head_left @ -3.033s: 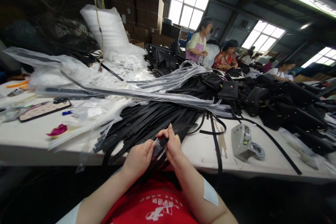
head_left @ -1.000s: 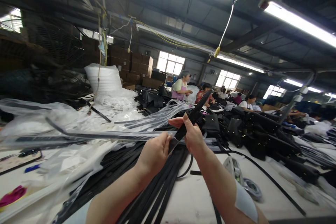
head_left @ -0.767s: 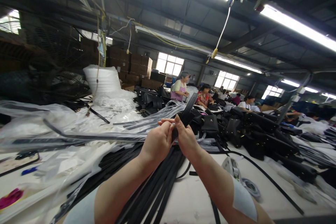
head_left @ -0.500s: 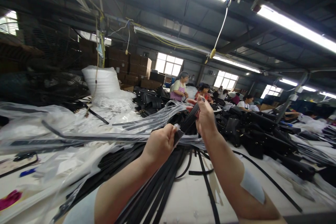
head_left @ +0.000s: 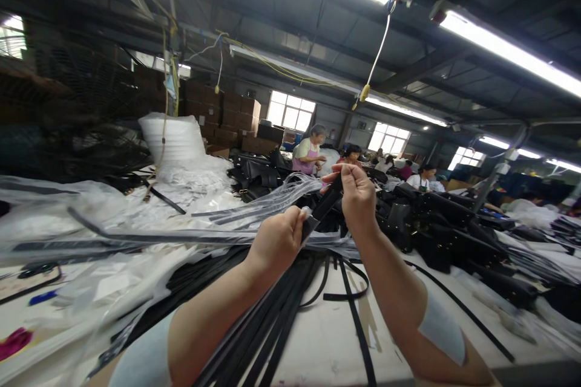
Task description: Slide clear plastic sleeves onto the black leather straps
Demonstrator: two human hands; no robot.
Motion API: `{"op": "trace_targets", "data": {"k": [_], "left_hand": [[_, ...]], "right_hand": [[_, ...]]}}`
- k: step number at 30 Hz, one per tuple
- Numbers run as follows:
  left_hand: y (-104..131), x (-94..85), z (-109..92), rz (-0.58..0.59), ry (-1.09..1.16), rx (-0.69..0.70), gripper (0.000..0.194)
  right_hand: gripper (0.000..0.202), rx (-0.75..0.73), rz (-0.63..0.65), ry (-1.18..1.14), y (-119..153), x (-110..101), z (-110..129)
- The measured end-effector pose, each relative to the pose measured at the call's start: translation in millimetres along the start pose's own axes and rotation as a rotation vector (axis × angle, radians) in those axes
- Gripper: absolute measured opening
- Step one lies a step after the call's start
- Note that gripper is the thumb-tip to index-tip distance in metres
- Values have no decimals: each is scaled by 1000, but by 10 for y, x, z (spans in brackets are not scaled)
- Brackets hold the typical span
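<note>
My left hand [head_left: 278, 236] is closed in a pinch, thumb on top, around the open end of a clear plastic sleeve [head_left: 310, 228]. A black strap [head_left: 327, 201] runs up at a slant from that sleeve to my right hand [head_left: 358, 196]. The thumb and fingers of the right hand are closed on the strap's upper part, and its other fingertips show behind it. Beneath both hands, a bundle of loose black straps [head_left: 276, 314] fans out toward me over the white table. Long straps in clear sleeves [head_left: 181, 237] lie to the left.
Black leather bags [head_left: 454, 227] are heaped on the right. White foam sheeting [head_left: 171, 142] and crumpled plastic stand on the left, near a blue object [head_left: 43, 297]. A co-worker in a purple apron [head_left: 307, 160] stands beyond the table [head_left: 327, 344]. A yellow-ended cord [head_left: 364, 92] hangs overhead.
My right hand has turned and its fingers have closed more on the strap's upper part. My left hand keeps its pinch on the sleeve. The view has shifted slightly.
</note>
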State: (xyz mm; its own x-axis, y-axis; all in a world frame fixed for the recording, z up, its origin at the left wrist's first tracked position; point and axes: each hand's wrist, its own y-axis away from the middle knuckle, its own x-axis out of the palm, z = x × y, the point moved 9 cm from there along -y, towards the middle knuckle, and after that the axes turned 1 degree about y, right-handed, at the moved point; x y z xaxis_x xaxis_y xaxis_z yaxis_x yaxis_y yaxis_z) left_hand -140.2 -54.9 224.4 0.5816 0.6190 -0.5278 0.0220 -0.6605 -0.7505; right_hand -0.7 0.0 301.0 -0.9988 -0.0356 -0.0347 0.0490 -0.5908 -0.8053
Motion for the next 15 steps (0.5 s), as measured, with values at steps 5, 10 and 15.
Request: {"op": "trace_targets", "data": {"k": [5,10,15], "left_hand": [[-35,-55,-13,-42,-46,9,31],[-43,-26,-6,-6,49,-8,32],[-135,-50,-43,6,324,9,32]], "right_hand": [[35,35,78,-4,183,148,-38],[34,41,93,4,284,201,-81],[31,-2,51,-45,174,158,99]]}}
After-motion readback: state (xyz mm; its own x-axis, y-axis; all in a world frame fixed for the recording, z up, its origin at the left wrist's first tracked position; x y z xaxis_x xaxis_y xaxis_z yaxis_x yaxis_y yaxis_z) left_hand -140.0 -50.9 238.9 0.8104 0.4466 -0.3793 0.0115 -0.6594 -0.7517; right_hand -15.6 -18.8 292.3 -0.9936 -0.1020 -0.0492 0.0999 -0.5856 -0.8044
